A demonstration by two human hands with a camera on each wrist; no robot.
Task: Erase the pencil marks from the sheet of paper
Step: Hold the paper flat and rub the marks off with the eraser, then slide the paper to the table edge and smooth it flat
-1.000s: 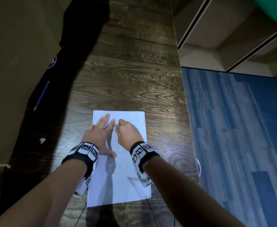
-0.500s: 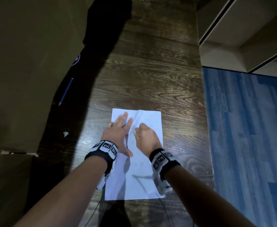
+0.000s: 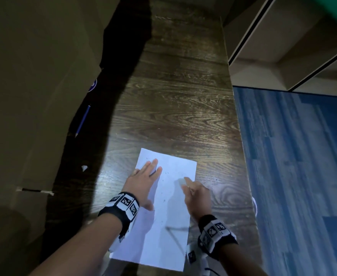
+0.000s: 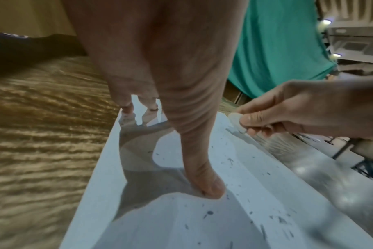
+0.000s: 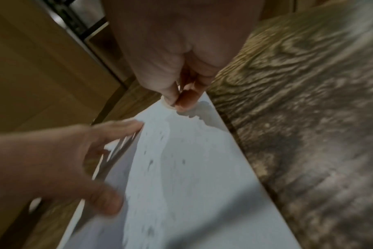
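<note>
A white sheet of paper [image 3: 163, 226] lies on the dark wooden table [image 3: 173, 106], dotted with small grey specks [image 4: 230, 160]. My left hand [image 3: 143, 182] lies flat on the sheet's left side, fingers straight and spread, thumb [image 4: 204, 183] pressing the paper. My right hand [image 3: 195, 194] pinches a small whitish eraser [image 3: 181, 181] between thumb and fingers, near the sheet's right edge. In the left wrist view the eraser [image 4: 236, 122] touches the paper. The right wrist view shows the pinching fingertips [image 5: 181, 99] over the sheet [image 5: 181, 185].
A blue pencil [image 3: 83, 120] lies in shadow at the table's left edge, beside a tan wall. A small white scrap [image 3: 84, 167] sits left of the paper. The table's right edge drops to a blue floor [image 3: 293, 166]; pale shelving stands at the far right.
My right hand has slid from beside the left hand toward the sheet's right edge, and the eraser now shows. The left hand stays flat on the paper. The head view has shifted.
</note>
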